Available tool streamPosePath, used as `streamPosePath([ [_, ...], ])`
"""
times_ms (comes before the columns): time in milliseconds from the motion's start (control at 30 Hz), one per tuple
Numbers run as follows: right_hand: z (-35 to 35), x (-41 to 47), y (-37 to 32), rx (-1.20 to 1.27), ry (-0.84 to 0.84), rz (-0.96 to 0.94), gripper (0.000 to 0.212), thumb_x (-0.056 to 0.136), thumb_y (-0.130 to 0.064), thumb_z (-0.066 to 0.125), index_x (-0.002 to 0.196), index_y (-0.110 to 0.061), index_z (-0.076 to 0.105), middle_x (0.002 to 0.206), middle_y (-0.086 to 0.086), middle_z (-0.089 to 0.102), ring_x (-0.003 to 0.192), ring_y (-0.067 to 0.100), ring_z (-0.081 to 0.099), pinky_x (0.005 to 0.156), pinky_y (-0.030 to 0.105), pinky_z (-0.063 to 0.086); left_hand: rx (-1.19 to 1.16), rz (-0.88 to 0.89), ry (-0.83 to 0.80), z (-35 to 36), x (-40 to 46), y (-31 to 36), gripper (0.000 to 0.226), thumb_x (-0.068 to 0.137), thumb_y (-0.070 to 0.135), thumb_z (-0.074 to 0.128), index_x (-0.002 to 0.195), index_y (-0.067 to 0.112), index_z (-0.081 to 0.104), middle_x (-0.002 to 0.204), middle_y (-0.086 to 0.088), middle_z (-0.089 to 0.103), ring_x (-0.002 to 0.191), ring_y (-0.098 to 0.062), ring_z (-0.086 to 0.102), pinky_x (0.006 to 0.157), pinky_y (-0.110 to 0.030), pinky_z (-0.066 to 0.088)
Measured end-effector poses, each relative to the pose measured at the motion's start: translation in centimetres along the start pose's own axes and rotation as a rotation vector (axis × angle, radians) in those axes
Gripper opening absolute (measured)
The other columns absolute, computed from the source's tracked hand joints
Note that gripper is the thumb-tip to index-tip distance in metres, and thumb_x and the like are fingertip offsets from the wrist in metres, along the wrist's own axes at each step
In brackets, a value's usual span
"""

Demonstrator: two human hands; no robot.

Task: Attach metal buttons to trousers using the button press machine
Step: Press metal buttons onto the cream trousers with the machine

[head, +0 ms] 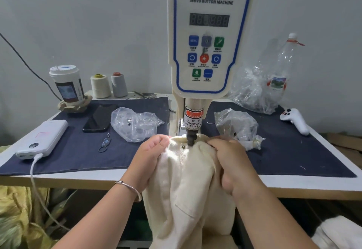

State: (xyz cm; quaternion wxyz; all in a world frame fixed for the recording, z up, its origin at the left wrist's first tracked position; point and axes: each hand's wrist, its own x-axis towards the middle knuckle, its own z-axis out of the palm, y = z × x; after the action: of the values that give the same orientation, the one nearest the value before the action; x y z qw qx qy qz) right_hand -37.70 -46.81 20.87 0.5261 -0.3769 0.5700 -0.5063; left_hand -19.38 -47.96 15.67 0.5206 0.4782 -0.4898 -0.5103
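While one small dark metal button (183, 146) is already sitting between them, the left hand (151, 155) and right hand (228, 155) are pinching the cream cotton trousers (188, 186) under the press's black punch (191, 138), more presumably remaining.

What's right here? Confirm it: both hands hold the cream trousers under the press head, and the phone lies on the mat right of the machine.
Not quite. The head view shows the phone on the mat left of the servo button machine, beside the power bank. The rest stands: left hand and right hand hold the cream trousers under the press head.
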Motion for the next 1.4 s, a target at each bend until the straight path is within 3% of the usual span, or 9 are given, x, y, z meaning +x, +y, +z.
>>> streamPosePath([
  [100,-0.5,-0.7,1.0,-0.029,-0.171,0.217,0.016,0.085,-0.004,0.061,0.07,-0.003,0.064,0.072,0.015,0.063,0.069,0.024,0.056,0.068,0.033,0.042,0.085,-0.055,-0.012,-0.9,-0.1,-0.1,0.037,0.078,0.047,0.066,0.08,0.01,0.068,0.08,-0.012,0.064,0.077,-0.023,0.057,0.078,-0.038,0.046],
  [233,-0.3,-2.6,2.3,-0.12,-0.376,0.12,0.015,0.088,-0.009,0.062,0.074,-0.012,0.06,0.069,0.009,0.058,0.064,0.018,0.051,0.057,0.028,0.038,0.057,-0.105,-0.076,-3.5,-1.1,-0.2,0.036,0.07,0.045,0.075,0.076,0.012,0.064,0.074,-0.009,0.057,0.067,-0.021,0.053,0.059,-0.028,0.044],
  [400,0.3,-4.6,1.1,-0.114,-0.571,-0.034,0.011,0.09,-0.01,0.064,0.084,-0.015,0.057,0.074,0.007,0.063,0.07,0.017,0.054,0.063,0.029,0.041,-0.107,-0.283,-0.382,-6.8,-3.2,2.1,0.05,0.065,0.044,0.076,0.1,0.008,0.07,0.096,-0.014,0.067,0.087,-0.027,0.063,0.075,-0.032,0.052],
  [533,1.4,-6.3,0.2,-0.264,-0.635,-0.267,0.018,0.086,-0.022,0.07,0.088,-0.019,0.052,0.06,-0.007,0.056,0.06,0.011,0.047,0.058,0.027,0.035,0.154,-0.3,-0.621,-6.5,-4.4,6.0,0.086,0.06,0.058,0.087,0.118,-0.002,0.066,0.112,-0.021,0.067,0.097,-0.028,0.065,0.081,-0.033,0.054],
  [733,-0.2,-6.9,-1.5,-0.436,-0.828,-0.297,0.041,0.069,-0.036,0.078,0.102,-0.024,0.056,0.072,-0.002,0.066,0.064,0.011,0.057,0.062,0.026,0.043,0.379,-0.219,-0.899,-5.0,-6.3,11.5,0.011,0.077,0.028,0.082,0.082,0.02,0.076,0.075,0.006,0.073,0.065,-0.007,0.068,0.061,-0.018,0.052],
  [867,-3.0,-6.4,-2.6,-0.737,-1.035,-0.252,0.036,0.067,-0.014,0.083,0.1,-0.009,0.067,0.092,0.007,0.071,0.084,0.019,0.066,0.079,0.04,0.048,0.25,-0.17,-0.928,-5.5,-7.2,11.9,0.007,0.077,0.011,0.074,0.079,0.016,0.077,0.075,0.003,0.073,0.065,-0.009,0.069,0.061,-0.02,0.054],
  [1167,-3.1,-6.2,-3.4,-0.158,-1.112,-0.061,0.033,0.081,0.001,0.059,0.109,0.015,0.052,0.101,0.021,0.055,0.093,0.031,0.052,0.074,0.037,0.043,0.28,-0.265,-0.918,-7.2,-7.3,11.8,0.026,0.066,0.009,0.084,0.091,0.01,0.077,0.088,-0.007,0.076,0.077,-0.018,0.072,0.07,-0.03,0.06],
  [1300,-0.7,-6.9,-3.8,-0.11,-1.011,-0.056,0.021,0.084,0.003,0.063,0.103,0.003,0.055,0.094,0.018,0.056,0.081,0.024,0.054,0.069,0.031,0.043,0.245,-0.286,-1.055,-6.0,-7.2,12.0,0.05,0.077,0.012,0.08,0.123,0.005,0.063,0.113,-0.01,0.07,0.099,-0.021,0.069,0.083,-0.031,0.056],
  [1400,0.7,-7.2,-3.0,-0.165,-0.87,-0.098,0.015,0.086,0.005,0.063,0.094,-0.005,0.056,0.089,0.016,0.061,0.078,0.022,0.057,0.065,0.028,0.046,0.199,-0.267,-0.905,-5.4,-7.1,11.0,0.05,0.071,0.004,0.082,0.116,-0.006,0.063,0.103,-0.017,0.071,0.09,-0.025,0.07,0.077,-0.033,0.057],
])
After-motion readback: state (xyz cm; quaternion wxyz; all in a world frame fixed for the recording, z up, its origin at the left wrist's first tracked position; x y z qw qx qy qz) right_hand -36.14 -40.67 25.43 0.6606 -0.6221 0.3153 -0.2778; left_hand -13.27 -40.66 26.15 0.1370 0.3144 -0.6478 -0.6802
